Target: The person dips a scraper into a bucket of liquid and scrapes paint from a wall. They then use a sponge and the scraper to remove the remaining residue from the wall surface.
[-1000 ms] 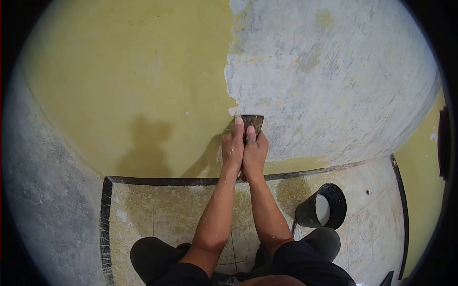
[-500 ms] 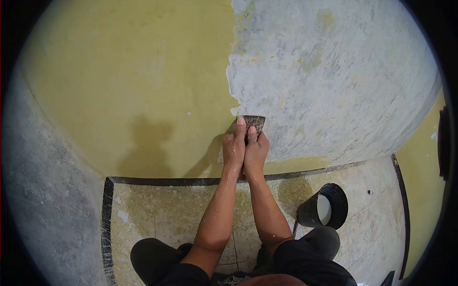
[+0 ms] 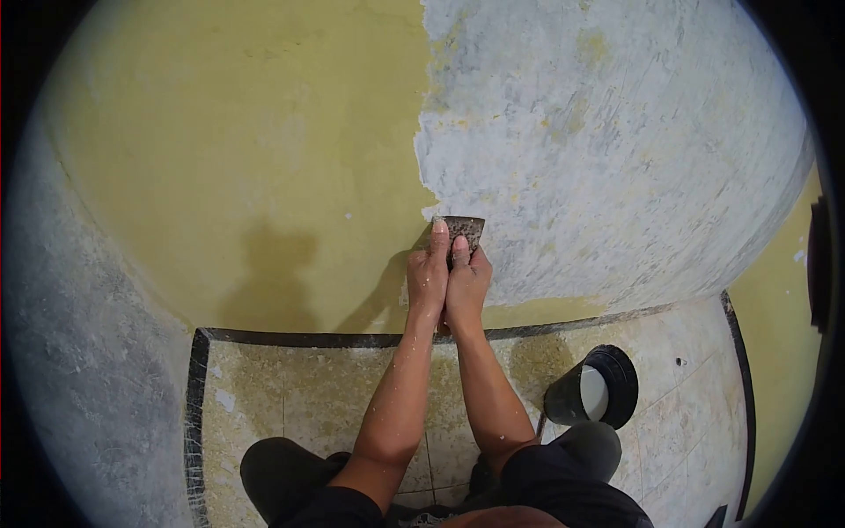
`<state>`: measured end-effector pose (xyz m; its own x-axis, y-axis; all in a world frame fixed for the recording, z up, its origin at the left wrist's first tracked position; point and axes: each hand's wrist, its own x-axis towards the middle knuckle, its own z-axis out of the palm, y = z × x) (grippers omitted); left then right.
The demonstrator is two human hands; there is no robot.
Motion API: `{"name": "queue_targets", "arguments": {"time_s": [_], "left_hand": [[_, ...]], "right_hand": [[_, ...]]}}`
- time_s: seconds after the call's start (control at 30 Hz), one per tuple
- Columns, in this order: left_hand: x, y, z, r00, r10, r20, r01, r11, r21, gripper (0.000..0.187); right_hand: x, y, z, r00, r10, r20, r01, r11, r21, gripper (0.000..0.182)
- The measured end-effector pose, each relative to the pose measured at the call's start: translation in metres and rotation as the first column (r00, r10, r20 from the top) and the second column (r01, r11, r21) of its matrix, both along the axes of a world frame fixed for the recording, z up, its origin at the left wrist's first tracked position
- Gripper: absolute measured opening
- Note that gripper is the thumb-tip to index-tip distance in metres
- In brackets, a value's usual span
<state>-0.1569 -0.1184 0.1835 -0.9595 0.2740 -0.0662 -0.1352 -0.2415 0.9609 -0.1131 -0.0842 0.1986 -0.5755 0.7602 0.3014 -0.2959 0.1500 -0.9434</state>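
Both my hands are closed around one scraper, whose wide, dirt-specked blade points up against the wall. My left hand has its thumb lying along the blade's left side. Pressed close beside it, my right hand rests its thumb on the middle of the blade. The handle is mostly hidden by my palms. The blade sits by the ragged border between the yellow paint on the left and the bare whitish wall on the right. Pale flakes cling to my hands and forearms.
A black bucket with something white inside lies tipped or leaning on the tiled floor near my right knee. Paint scraps litter the tiles. A dark border strip runs along the wall's foot. A grey wall stands at left.
The view has shifted slightly. Both hands stay on the scraper, with its blade nearly at the same spot by the paint border, perhaps a touch higher.
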Motion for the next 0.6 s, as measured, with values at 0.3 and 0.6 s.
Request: {"name": "queue_targets", "arguments": {"time_s": [0.3,0.6], "left_hand": [[0.006,0.001,0.014,0.995,0.054,-0.078,-0.054,0.998,0.014,0.064],[0.001,-0.001,0.021,1.0,0.008,-0.021,-0.007,0.999,0.046,0.061]], "right_hand": [[-0.006,0.007,0.002,0.998,-0.019,0.06,0.017,0.999,0.033,0.027],[-0.007,0.01,0.008,0.998,-0.004,0.056,0.0,0.997,0.071,0.031]]}}
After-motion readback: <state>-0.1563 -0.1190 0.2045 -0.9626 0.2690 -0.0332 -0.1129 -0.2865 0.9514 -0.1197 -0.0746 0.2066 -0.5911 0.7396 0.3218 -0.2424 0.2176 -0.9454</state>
